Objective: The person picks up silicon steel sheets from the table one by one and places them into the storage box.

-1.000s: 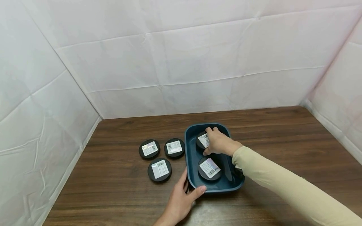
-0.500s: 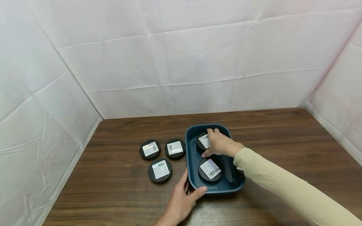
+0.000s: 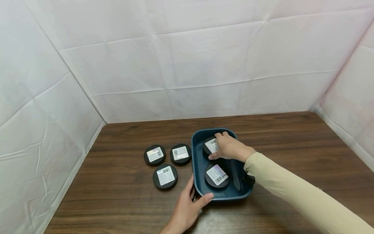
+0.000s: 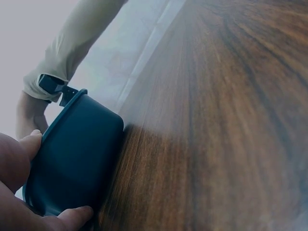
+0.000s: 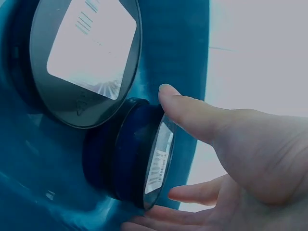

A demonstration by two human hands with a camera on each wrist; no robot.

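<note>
I count 5 black round tins [image 3: 165,176]: 3 on 1 table [image 3: 117,195], 2 in 1 blue tray [image 3: 197,170]. 5 white labels [image 3: 180,152], 1 per tin. My feed also gives 1 left hand [image 3: 187,204], 1 right hand [image 3: 229,148].

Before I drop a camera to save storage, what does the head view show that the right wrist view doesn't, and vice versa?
Head view only: three black discs on the brown table, and the left hand holding the blue tray.
Right wrist view only: the grooved side of the disc at the right hand.
Both: the tray, its two labelled discs and the right hand.
</note>
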